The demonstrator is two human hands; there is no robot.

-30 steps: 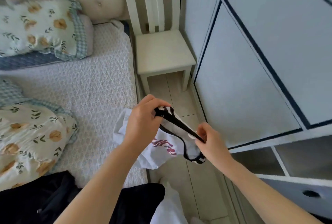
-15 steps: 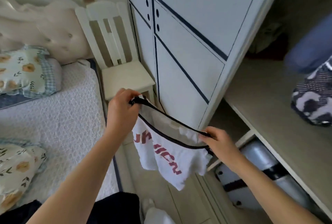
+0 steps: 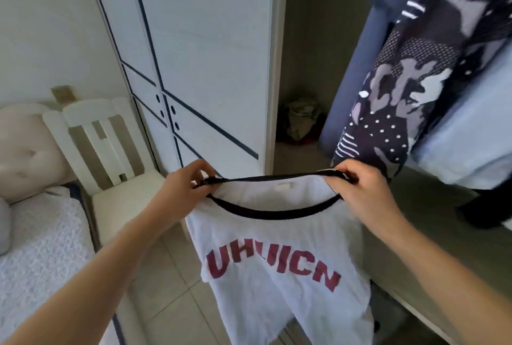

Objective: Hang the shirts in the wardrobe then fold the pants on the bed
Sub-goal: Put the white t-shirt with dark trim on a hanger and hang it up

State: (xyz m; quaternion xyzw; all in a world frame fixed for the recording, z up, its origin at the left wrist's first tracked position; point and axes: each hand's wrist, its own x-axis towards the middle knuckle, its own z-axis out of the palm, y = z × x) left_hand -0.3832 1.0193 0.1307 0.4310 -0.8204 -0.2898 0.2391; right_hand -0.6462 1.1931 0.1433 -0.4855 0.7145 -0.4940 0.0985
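A white T-shirt (image 3: 277, 275) with a black collar and red letters hangs in front of me, stretched wide at the neck. My left hand (image 3: 185, 192) pinches the collar's left end. My right hand (image 3: 360, 192) pinches its right end. Both hands hold the shirt at chest height just outside the open wardrobe (image 3: 302, 53). Inside, at the right, hang a dark patterned garment (image 3: 401, 89), a blue one (image 3: 354, 73) and a light blue one (image 3: 471, 137). No hanger shows in the white shirt.
The wardrobe's closed white doors (image 3: 199, 53) with dark lines stand left of the opening. A white chair (image 3: 116, 167) sits between wardrobe and bed (image 3: 36, 247). A bundle of clothes (image 3: 300, 120) lies deep on the wardrobe shelf (image 3: 443, 234). Tiled floor shows below the shirt.
My view has swung up and right from the bed to the open wardrobe. Both hands lifted the shirt and pulled its collar wider, so the shirt now hangs flat with its letters showing.
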